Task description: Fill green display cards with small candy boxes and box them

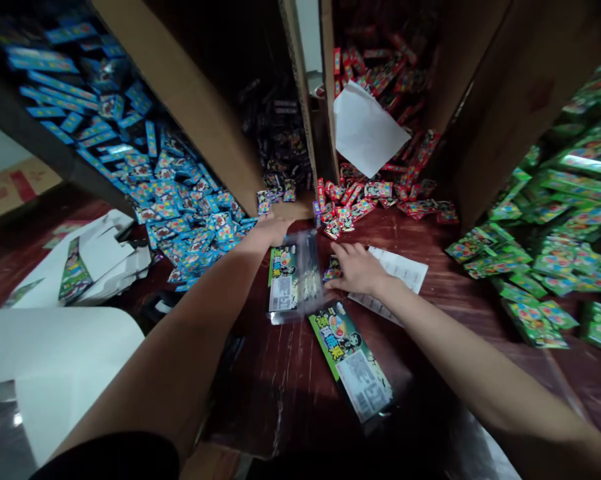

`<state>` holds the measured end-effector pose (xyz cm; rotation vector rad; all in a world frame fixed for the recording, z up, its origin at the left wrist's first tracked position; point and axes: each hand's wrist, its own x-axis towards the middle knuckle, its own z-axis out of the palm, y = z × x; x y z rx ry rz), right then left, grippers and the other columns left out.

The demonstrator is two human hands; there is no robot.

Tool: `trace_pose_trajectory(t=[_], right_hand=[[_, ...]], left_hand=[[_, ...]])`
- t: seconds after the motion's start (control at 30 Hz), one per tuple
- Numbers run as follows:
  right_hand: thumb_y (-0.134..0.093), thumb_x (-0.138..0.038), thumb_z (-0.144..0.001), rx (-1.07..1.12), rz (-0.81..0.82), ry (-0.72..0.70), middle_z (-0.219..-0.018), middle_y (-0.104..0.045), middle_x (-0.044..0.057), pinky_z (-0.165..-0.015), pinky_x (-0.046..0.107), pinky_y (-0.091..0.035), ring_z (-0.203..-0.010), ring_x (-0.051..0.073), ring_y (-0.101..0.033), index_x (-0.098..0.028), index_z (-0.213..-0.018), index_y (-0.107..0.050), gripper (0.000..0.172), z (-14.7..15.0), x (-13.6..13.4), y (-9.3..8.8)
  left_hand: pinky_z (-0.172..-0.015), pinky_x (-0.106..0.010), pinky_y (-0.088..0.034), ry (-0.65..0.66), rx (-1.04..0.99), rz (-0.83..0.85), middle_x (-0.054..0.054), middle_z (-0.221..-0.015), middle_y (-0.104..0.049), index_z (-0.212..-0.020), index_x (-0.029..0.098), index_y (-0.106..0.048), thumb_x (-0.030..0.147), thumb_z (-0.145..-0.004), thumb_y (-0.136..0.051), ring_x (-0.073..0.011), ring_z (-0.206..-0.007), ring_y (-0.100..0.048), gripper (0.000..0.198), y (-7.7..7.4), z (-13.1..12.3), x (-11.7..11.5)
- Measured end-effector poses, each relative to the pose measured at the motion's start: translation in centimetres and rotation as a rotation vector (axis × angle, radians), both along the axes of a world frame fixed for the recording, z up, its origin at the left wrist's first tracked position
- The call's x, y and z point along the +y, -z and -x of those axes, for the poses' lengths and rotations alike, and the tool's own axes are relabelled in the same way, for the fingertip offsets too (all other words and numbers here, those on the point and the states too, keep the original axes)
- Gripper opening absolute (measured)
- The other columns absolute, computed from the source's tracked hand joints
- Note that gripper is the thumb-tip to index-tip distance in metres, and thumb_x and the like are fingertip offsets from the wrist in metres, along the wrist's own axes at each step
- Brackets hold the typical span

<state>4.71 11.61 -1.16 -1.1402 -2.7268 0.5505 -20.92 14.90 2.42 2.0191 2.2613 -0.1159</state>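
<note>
My left hand [271, 230] grips the top edge of a clear plastic bag with a green printed card [294, 277], held just above the dark red table [430, 280]. The bag is blurred by motion. My right hand [356, 268] lies beside the bag's right edge, fingers curled over a small packet [331, 269] on a printed paper sheet [397, 272]. A second bag with a green card [351, 357] lies flat on the table nearer to me.
Cardboard boxes stand open at the back: blue packets [180, 200] spill at left, dark packets [280, 153] in the middle, red packets [370, 193] under a white sheet [365, 130], green packets [545, 267] at right. White folded cartons [90, 260] lie at left.
</note>
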Motion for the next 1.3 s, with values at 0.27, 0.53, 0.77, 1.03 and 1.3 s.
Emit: trace_pose_trajectory(t=[0.27,0.53,0.77,1.03,1.3], right_hand=[[-0.073,-0.043,-0.082,0.371,0.054,-0.067,-0.135,-0.053,0.013,-0.109,0.046,-0.04,-0.125,0.029,-0.051,-0.021,-0.151,-0.036,0.081,-6.2,-2.5,-1.3],[-0.074,-0.032,-0.08,0.581,0.105,0.297,-0.132,-0.044,0.015,-0.106,0.048,-0.045,-0.129,0.031,-0.049,-0.023,-0.119,-0.048,0.048,-24.2,-13.1,2.6],[-0.073,-0.047,-0.084,0.255,0.112,0.196,-0.155,-0.036,0.02,-0.119,0.062,-0.027,-0.148,0.036,-0.032,-0.021,-0.147,-0.034,0.079,-30.9,-17.1,3.9],[-0.07,-0.048,-0.084,0.29,0.082,0.053,-0.157,-0.04,0.017,-0.123,0.063,-0.014,-0.146,0.032,-0.038,-0.021,-0.161,-0.006,0.103,-28.6,-14.9,5.8],[-0.068,-0.06,-0.085,0.328,-0.035,0.105,-0.156,-0.04,0.017,-0.119,0.058,-0.029,-0.143,0.034,-0.039,-0.022,-0.16,-0.015,0.099,-31.1,-11.8,3.2]], left_hand=[[-0.106,-0.049,-0.035,0.173,0.1,-0.212,-0.018,-0.124,-0.056,-0.124,0.015,-0.066,0.033,-0.091,-0.053,-0.0366,-0.122,-0.047,0.039,-2.7,-0.9,-1.7],[-0.085,-0.037,-0.046,1.127,-0.295,-0.263,-0.003,-0.113,-0.07,-0.119,0.031,-0.064,0.019,-0.098,-0.051,-0.0199,-0.095,-0.061,0.028,2.0,-20.2,-14.1],[-0.108,-0.052,-0.035,0.99,-0.372,-0.015,-0.021,-0.153,-0.044,-0.152,0.013,-0.033,0.078,-0.064,-0.073,-0.0386,-0.132,-0.046,0.116,5.1,-27.7,-17.0],[-0.106,-0.049,-0.037,0.819,-0.364,0.103,-0.017,-0.138,-0.056,-0.156,0.013,-0.022,0.041,-0.082,-0.068,-0.0339,-0.127,-0.049,0.092,5.4,-27.8,-16.6],[-0.108,-0.056,-0.034,0.73,-0.346,0.066,-0.016,-0.15,-0.046,-0.153,0.018,-0.032,0.07,-0.063,-0.079,-0.0386,-0.131,-0.043,0.114,5.5,-29.4,-17.5]])
